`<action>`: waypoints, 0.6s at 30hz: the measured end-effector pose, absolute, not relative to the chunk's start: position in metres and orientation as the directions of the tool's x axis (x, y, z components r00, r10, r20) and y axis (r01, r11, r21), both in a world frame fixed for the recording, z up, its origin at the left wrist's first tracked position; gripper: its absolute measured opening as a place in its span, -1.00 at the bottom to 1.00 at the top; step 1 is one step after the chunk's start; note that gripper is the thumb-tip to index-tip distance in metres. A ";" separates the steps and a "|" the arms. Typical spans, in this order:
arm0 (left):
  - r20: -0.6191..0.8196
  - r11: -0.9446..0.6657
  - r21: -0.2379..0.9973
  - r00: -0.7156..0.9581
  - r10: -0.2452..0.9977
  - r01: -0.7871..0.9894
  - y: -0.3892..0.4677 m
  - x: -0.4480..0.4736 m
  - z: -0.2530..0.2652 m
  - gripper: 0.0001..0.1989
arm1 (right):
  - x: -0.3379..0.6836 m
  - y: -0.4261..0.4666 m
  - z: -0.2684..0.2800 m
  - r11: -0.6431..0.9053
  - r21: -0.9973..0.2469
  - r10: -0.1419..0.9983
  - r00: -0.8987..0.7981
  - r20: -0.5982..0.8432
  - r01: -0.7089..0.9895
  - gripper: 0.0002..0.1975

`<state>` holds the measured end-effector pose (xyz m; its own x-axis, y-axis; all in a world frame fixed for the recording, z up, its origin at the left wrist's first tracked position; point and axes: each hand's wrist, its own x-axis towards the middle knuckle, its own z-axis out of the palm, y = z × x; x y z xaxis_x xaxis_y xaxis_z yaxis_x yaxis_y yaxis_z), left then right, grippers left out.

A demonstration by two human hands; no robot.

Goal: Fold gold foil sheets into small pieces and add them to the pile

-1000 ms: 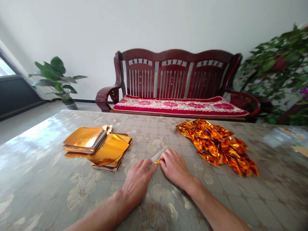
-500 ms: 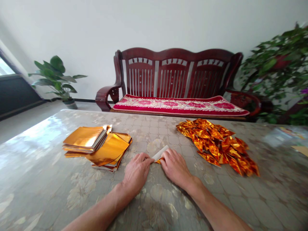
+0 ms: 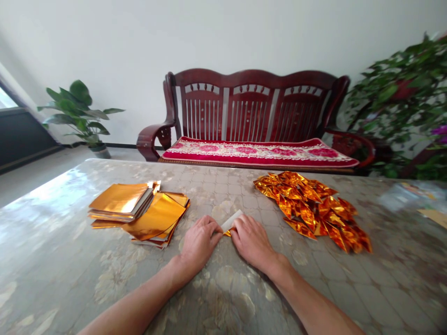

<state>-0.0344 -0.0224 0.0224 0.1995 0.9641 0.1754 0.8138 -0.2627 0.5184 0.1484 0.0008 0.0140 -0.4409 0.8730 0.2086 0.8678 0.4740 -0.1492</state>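
Observation:
Between my two hands lies a sheet of gold foil paper (image 3: 231, 220), its pale grey back showing and a strip of gold at the near edge. My left hand (image 3: 201, 239) pinches the sheet's left end with closed fingers. On the right end, the curled fingers of my right hand (image 3: 252, 239) press it against the table; they hide part of the paper. To the left sit stacks of flat gold foil sheets (image 3: 118, 199), loosely fanned at the near side. A heap of folded, shiny orange-gold foil pieces (image 3: 307, 204) is piled to the right.
A patterned covering lies over the table (image 3: 139, 298). Clear plastic packaging (image 3: 412, 195) rests at its right side. Beyond the far edge stands a dark red wooden bench (image 3: 249, 107) with a red floral cushion (image 3: 244, 151). Potted plants (image 3: 78, 111) flank it.
The view has shifted slightly, so things sit a little further left. Both hands keep hold of the foil paper; my left fingers have curled in slightly at its end.

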 end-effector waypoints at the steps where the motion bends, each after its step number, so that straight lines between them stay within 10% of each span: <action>1: 0.164 -0.257 0.514 0.200 0.966 0.819 -0.022 -0.034 0.024 -0.88 | 0.148 0.001 0.014 0.475 -0.150 0.873 -0.442 0.206 0.867 -0.90; 18: 0.026 -0.146 0.412 0.149 0.989 0.899 -0.013 -0.029 0.034 -0.85 | 0.148 0.000 0.016 0.473 -0.136 0.874 -0.443 0.201 0.871 -0.91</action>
<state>-0.0287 -0.0131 0.0339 0.1486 0.9885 0.0263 0.8993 -0.1462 0.4121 0.1476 0.0003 0.0158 -0.4429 0.8738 0.2006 0.8707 0.4726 -0.1362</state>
